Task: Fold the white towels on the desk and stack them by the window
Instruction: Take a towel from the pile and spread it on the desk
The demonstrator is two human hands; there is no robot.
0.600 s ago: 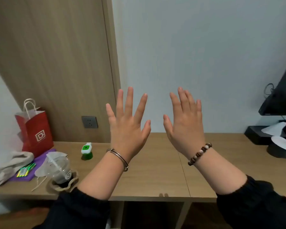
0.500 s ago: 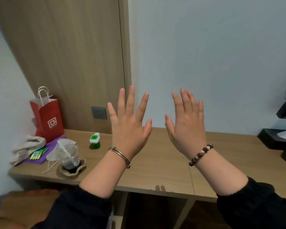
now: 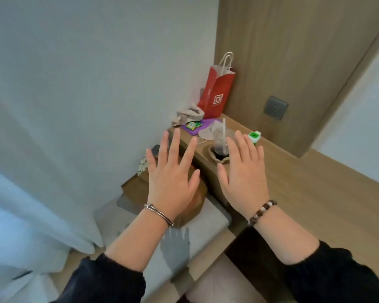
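My left hand (image 3: 172, 173) and my right hand (image 3: 244, 171) are raised in front of me, backs toward the camera, fingers straight and spread, holding nothing. The wooden desk (image 3: 311, 193) runs from the centre to the right. At its far left end a crumpled off-white towel (image 3: 187, 113) lies against the wall beside a red paper bag (image 3: 218, 92). A pale curtain (image 3: 20, 215) hangs at the left.
On the desk end sit a purple sheet (image 3: 200, 125), a clear plastic cup with a straw (image 3: 220, 145) in a brown holder, and a small green-and-white item (image 3: 254, 136). A brown paper bag (image 3: 140, 189) rests on a grey bench (image 3: 197, 228) below. A wall socket (image 3: 275, 107) is behind.
The view has swung left and down: the desk's left end, the bench and the curtain now fill the frame. Both hands stay raised and spread, empty.
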